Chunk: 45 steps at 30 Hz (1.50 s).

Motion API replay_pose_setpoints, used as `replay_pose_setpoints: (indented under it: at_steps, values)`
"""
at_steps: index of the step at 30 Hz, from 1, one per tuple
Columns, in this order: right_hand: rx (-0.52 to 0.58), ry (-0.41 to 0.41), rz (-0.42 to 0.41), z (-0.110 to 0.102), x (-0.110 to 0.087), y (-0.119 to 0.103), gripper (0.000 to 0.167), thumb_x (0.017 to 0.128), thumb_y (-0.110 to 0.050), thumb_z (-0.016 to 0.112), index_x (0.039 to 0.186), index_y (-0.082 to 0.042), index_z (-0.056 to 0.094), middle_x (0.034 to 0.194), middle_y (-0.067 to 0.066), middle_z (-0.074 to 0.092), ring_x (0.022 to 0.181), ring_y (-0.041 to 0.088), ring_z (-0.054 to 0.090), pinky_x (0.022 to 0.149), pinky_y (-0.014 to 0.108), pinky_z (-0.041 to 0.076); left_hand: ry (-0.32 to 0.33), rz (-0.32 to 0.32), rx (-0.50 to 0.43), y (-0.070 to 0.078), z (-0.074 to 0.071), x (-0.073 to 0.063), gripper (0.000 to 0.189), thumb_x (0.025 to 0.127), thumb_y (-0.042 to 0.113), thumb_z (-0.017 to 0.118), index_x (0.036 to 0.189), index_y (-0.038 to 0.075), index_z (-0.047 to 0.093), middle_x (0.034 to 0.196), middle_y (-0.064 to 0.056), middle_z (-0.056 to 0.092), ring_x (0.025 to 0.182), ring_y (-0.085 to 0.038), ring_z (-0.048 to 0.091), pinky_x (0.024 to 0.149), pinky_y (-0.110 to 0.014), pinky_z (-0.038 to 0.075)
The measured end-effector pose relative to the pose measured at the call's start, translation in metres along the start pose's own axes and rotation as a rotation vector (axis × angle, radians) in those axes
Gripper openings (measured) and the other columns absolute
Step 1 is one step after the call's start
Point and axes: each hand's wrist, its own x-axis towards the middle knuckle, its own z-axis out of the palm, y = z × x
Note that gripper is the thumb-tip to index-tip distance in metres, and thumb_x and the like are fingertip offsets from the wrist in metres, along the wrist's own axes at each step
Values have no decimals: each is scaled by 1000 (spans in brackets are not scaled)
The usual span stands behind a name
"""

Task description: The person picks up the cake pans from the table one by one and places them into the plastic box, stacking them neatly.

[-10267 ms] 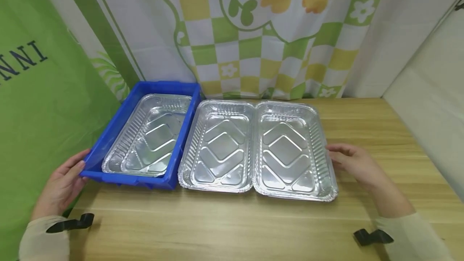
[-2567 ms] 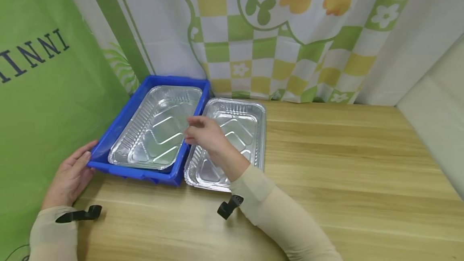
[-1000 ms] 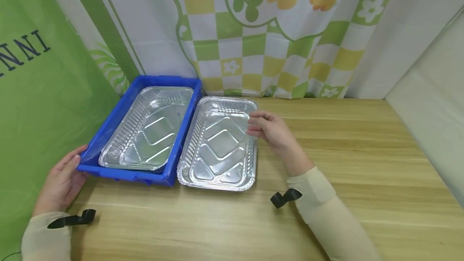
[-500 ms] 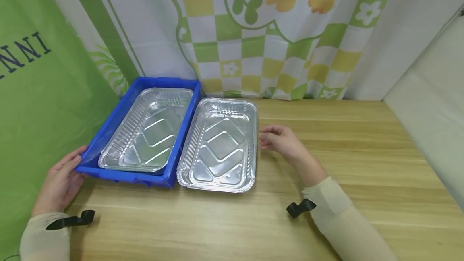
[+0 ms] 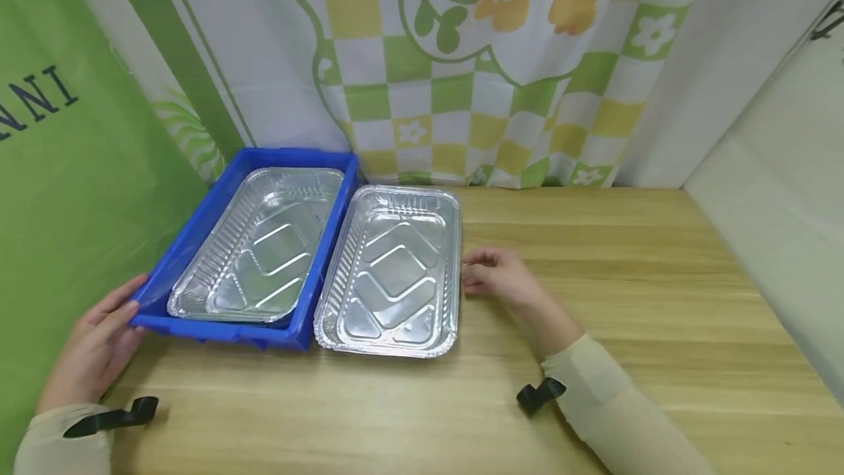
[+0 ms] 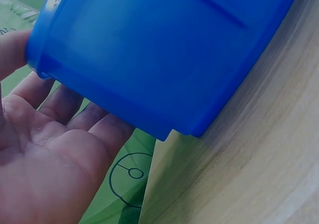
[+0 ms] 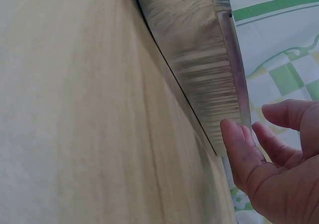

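My left hand point(image 5: 92, 347) grips the near left corner of a blue plastic crate point(image 5: 187, 244), thumb at the rim and the other fingers along the outside and underneath. In the left wrist view the crate's side wall point(image 6: 149, 50) fills much of the picture. Inside the crate lies a foil pan point(image 5: 273, 248), slightly askew. Another foil pan point(image 5: 395, 270) stands on the table against the crate's right side. My right hand point(image 5: 504, 281) is at that pan's right edge. In the right wrist view its fingertips point(image 7: 232, 134) are against the ribbed wall, with the thumb apart above the rim.
The wooden table point(image 5: 593, 299) extends to the right and in front. A checked, flowered curtain point(image 5: 455, 79) hangs behind it, a green cloth point(image 5: 66, 189) on the left, and a pale wall point(image 5: 778, 167) on the right.
Since the oldest frame, one of two pans on the table has gone from its place. My right hand has moved from the crate's edge rightward to the remaining pan. The left hand stays.
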Motion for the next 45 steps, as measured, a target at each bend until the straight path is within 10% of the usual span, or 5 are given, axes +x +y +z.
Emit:
replay_pose_setpoints:
  at_steps: [45]
  values:
    - [33, 73, 14, 20, -2, 7, 39, 85, 11, 64, 122, 11, 54, 107, 17, 59, 76, 17, 63, 72, 32, 61, -47, 26, -2, -2, -1, -4, 48, 103, -10, 24, 148, 1, 39, 138, -13, 54, 121, -23, 57, 101, -29, 47]
